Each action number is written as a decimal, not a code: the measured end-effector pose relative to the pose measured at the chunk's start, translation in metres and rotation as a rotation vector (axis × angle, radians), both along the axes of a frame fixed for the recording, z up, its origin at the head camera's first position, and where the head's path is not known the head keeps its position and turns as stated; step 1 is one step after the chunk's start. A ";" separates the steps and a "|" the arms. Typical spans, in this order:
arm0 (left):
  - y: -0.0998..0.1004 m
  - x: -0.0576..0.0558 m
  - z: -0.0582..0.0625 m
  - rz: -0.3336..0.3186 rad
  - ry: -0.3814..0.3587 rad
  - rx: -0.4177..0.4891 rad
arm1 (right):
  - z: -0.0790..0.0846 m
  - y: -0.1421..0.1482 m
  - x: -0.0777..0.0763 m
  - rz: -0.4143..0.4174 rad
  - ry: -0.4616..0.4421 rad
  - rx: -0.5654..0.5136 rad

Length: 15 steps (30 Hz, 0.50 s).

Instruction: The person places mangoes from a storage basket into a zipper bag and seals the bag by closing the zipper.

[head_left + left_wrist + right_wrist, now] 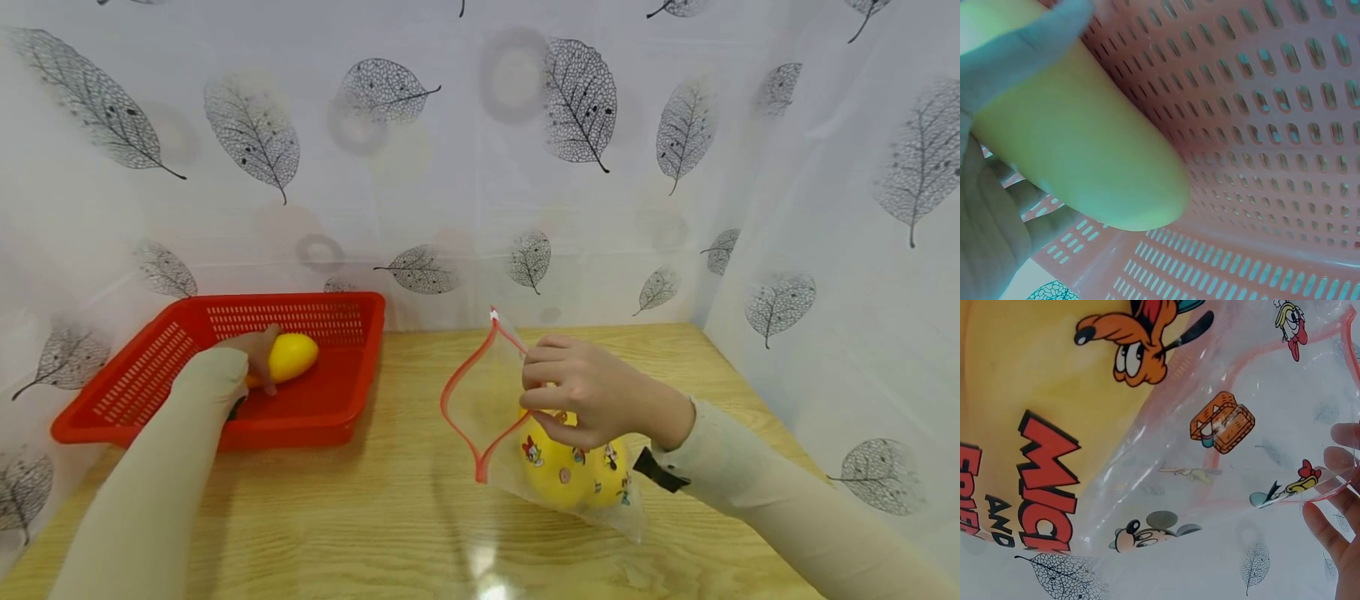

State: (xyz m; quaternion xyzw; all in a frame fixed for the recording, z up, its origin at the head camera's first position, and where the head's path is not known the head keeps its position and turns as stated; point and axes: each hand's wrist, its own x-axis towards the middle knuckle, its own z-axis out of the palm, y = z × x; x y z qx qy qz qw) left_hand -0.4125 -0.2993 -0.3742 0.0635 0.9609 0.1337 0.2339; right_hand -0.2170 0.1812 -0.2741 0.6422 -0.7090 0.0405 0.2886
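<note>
In the head view my left hand (258, 354) reaches into a red plastic basket (330, 387) and grips a smooth, oval yellow fruit (295, 357), mango-like in shape. The left wrist view shows the thumb over this fruit (1104, 144) and fingers behind it, its rounded end near the slotted basket wall (1241, 112). On the right, my right hand (581, 387) pinches the near-right lip of a clear zip bag (506, 471) with a red seal. The bag's mouth gapes toward the basket. Yellow contents (558, 479) show through its cartoon-printed side.
Both the basket and the bag stand on a light wood-grain table (360, 517). Behind and to the right hangs a white curtain (465, 183) with dark leaf prints. The basket's front rim (300, 433) lies beneath the left forearm.
</note>
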 end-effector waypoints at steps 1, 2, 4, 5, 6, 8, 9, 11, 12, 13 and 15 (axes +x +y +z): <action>0.000 0.000 0.000 0.015 -0.014 0.010 | 0.000 0.000 0.000 0.000 0.000 0.001; 0.000 -0.002 0.000 0.034 -0.031 0.022 | 0.000 0.000 0.000 -0.001 0.000 0.001; -0.001 -0.003 -0.001 0.076 -0.065 0.049 | 0.000 0.000 0.000 -0.001 0.001 0.002; -0.001 -0.004 0.000 0.090 -0.078 0.058 | 0.000 0.000 0.000 -0.001 0.001 0.002; 0.000 -0.004 0.000 0.096 -0.085 0.062 | 0.000 0.000 0.000 -0.001 0.000 0.001; 0.000 -0.004 0.000 0.088 -0.082 0.054 | 0.000 0.000 0.000 -0.001 -0.001 0.001; 0.000 -0.004 0.000 0.072 -0.070 0.042 | 0.000 0.000 0.000 -0.001 -0.002 0.000; 0.000 -0.004 -0.001 0.041 -0.041 0.018 | 0.000 0.000 0.000 -0.001 -0.003 -0.001; 0.000 -0.004 -0.001 0.028 -0.028 0.009 | 0.000 0.000 0.000 -0.001 -0.003 -0.002; 0.000 -0.004 -0.001 0.017 -0.017 0.001 | 0.000 0.000 0.000 -0.001 -0.003 -0.002; 0.000 -0.004 -0.002 0.002 0.000 -0.010 | 0.000 0.000 0.000 -0.002 -0.003 -0.002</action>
